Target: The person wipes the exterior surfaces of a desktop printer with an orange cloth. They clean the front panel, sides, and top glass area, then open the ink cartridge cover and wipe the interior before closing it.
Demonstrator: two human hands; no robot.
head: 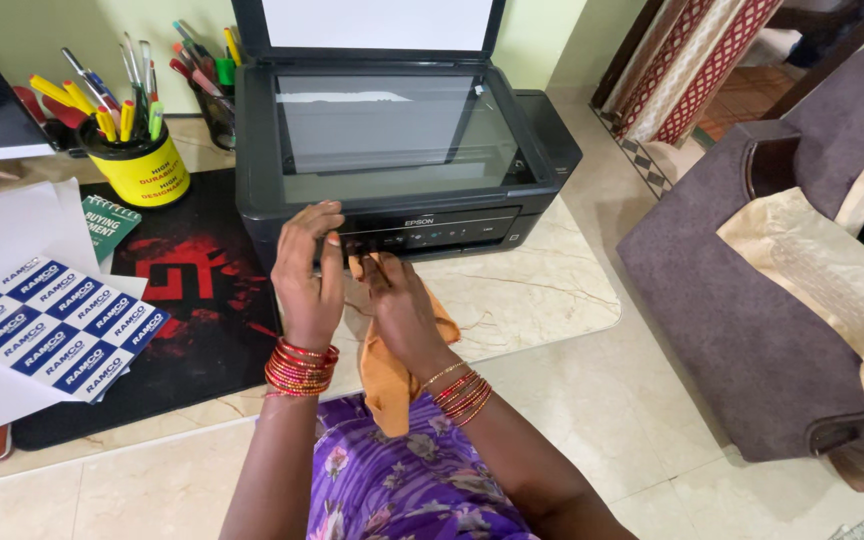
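Observation:
A black printer-scanner (397, 150) stands on the marble counter with its lid raised and the scanner glass bare. My left hand (307, 270) rests against the printer's front left edge, fingers spread and holding nothing. My right hand (397, 305) grips an orange cloth (392, 375) and presses it to the front panel just below the control buttons. The cloth hangs down over the counter's edge toward my lap. Red and gold bangles ring both wrists.
A black mat (202, 300) with a red pattern lies left of the printer. On it are sheets of blue-and-white labels (47, 325) and a green notebook (102, 225). A yellow pen holder (142, 165) stands behind. A purple-grey armchair (762, 300) sits at the right.

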